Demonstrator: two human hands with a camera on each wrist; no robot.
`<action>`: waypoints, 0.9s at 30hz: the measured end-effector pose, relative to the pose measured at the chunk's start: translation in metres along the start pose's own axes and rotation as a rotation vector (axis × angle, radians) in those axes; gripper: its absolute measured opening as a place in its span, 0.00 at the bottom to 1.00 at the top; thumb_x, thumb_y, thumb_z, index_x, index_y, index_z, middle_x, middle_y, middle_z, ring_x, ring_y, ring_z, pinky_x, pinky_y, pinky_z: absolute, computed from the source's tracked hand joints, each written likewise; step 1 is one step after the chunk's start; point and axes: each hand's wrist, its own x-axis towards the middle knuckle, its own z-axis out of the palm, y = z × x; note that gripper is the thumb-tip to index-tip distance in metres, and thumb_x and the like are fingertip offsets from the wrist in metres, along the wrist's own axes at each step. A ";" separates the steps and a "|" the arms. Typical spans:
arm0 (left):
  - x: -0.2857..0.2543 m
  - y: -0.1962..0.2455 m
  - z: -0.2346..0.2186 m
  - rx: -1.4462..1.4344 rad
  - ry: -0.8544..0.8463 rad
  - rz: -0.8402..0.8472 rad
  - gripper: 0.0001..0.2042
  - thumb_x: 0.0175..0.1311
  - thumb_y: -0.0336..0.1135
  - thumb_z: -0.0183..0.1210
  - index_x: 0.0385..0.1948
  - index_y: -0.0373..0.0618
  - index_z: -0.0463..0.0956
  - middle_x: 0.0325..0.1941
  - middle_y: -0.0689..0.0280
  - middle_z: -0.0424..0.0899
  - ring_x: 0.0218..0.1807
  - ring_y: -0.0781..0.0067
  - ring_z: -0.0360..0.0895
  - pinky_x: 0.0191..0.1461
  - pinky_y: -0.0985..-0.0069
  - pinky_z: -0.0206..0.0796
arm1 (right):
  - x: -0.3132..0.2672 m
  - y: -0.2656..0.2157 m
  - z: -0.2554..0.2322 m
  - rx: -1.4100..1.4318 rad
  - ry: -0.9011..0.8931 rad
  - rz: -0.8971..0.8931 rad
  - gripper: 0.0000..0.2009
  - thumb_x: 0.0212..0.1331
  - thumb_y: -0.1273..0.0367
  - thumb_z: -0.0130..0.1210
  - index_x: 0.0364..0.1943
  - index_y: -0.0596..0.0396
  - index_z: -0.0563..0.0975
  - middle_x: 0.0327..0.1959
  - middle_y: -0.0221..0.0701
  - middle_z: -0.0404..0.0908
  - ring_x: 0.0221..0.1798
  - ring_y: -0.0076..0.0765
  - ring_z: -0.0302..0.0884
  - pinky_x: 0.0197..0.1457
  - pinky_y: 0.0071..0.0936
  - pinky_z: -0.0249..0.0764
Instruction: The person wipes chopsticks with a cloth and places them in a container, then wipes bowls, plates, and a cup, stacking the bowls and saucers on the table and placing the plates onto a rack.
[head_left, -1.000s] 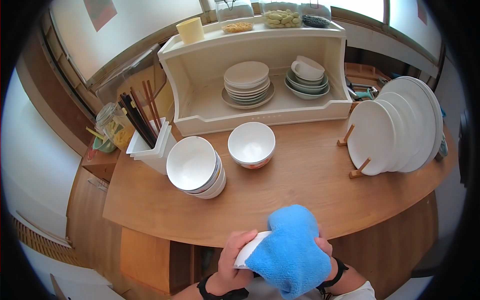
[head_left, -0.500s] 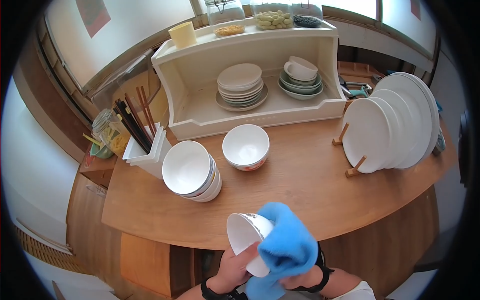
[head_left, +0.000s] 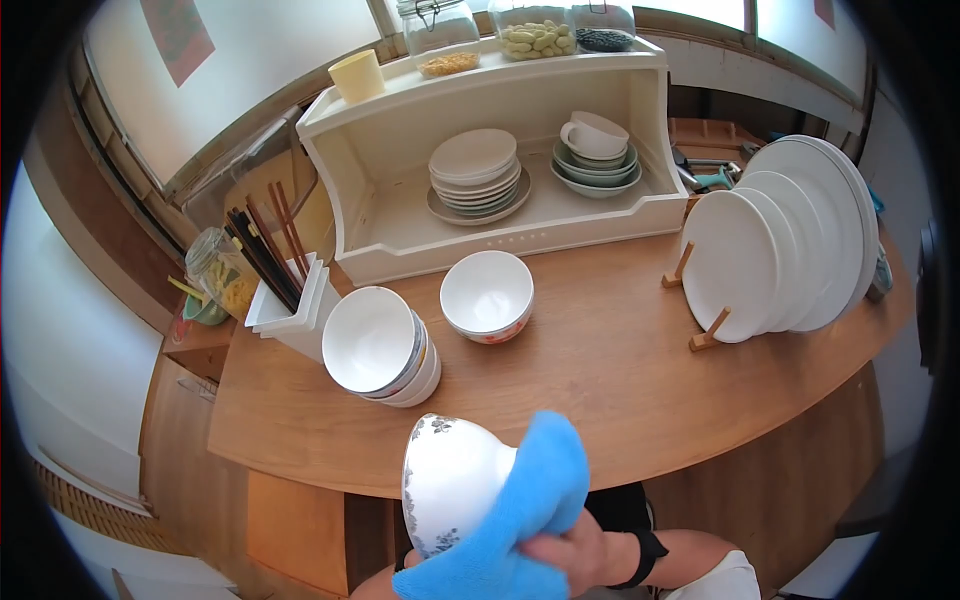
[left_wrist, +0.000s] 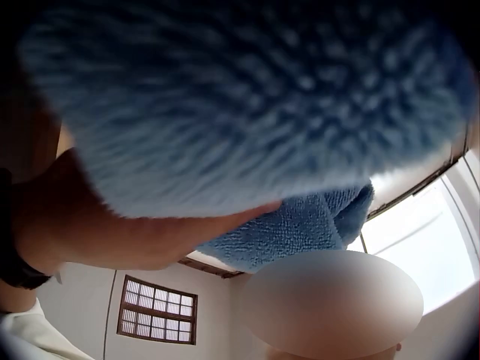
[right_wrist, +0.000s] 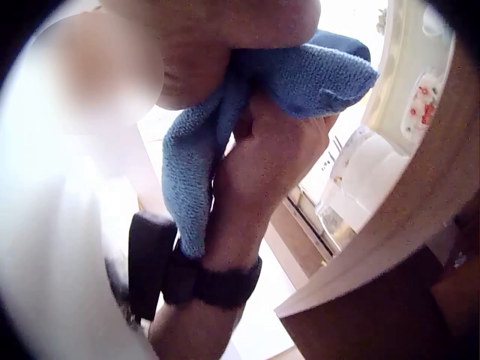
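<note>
A white bowl with a grey floral pattern [head_left: 450, 485] is tilted on its side in front of the table's near edge, its outside facing the camera. My right hand [head_left: 575, 555] grips a blue cloth [head_left: 540, 490] against the bowl's foot and lower side. Cloth and bowl cover my left hand in the head view; the right wrist view shows that hand [right_wrist: 270, 165] raised under the cloth, its fingertips hidden, at the held bowl. In the left wrist view, cloth [left_wrist: 262, 112] fills the upper part, with my right hand [left_wrist: 112, 225] under it.
Stacked bowls [head_left: 370, 340] and another bowl [head_left: 487, 295] stand on the wooden table [head_left: 600, 350]. Left of them is a white chopstick holder [head_left: 300, 320]; at right, upright plates [head_left: 735, 265] stand in a rack. Behind is a cream shelf [head_left: 380, 260] with dishes and jars.
The bowl has turned from its inside showing to its patterned outside showing and shifted left. The cloth and my right hand have moved left around it, and my left hand has gone out of sight in the head view.
</note>
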 end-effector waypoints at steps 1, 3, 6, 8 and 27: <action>-0.001 0.000 -0.005 0.011 0.004 0.018 0.21 0.67 0.31 0.55 0.60 0.39 0.65 0.53 0.60 0.77 0.52 0.66 0.77 0.54 0.69 0.71 | 0.011 -0.005 -0.007 0.189 0.024 0.231 0.23 0.54 0.63 0.60 0.51 0.64 0.72 0.51 0.49 0.74 0.53 0.61 0.73 0.60 0.53 0.66; 0.000 0.003 -0.014 0.057 0.012 0.054 0.21 0.67 0.31 0.55 0.60 0.38 0.65 0.53 0.60 0.77 0.52 0.66 0.77 0.54 0.68 0.70 | 0.012 -0.008 -0.007 0.378 0.043 0.457 0.24 0.53 0.63 0.59 0.52 0.64 0.72 0.53 0.51 0.73 0.54 0.64 0.71 0.62 0.56 0.64; 0.001 0.009 -0.015 0.062 0.019 0.069 0.21 0.67 0.31 0.55 0.60 0.38 0.65 0.53 0.60 0.77 0.52 0.65 0.76 0.54 0.68 0.70 | -0.018 -0.008 0.023 0.368 0.164 0.280 0.27 0.49 0.65 0.62 0.54 0.64 0.71 0.55 0.53 0.71 0.57 0.67 0.68 0.64 0.56 0.61; 0.000 0.008 -0.010 0.047 0.023 0.060 0.21 0.67 0.31 0.55 0.60 0.38 0.65 0.53 0.60 0.77 0.52 0.65 0.76 0.54 0.68 0.70 | -0.027 -0.007 0.017 0.290 -0.118 0.268 0.28 0.49 0.65 0.62 0.55 0.64 0.70 0.56 0.54 0.69 0.59 0.67 0.66 0.65 0.53 0.60; 0.024 0.021 0.031 0.282 0.122 0.272 0.23 0.74 0.33 0.43 0.67 0.38 0.54 0.65 0.61 0.65 0.65 0.73 0.62 0.68 0.74 0.53 | -0.018 0.013 -0.050 0.070 0.106 0.465 0.37 0.47 0.74 0.67 0.62 0.64 0.61 0.54 0.46 0.72 0.57 0.44 0.73 0.59 0.37 0.67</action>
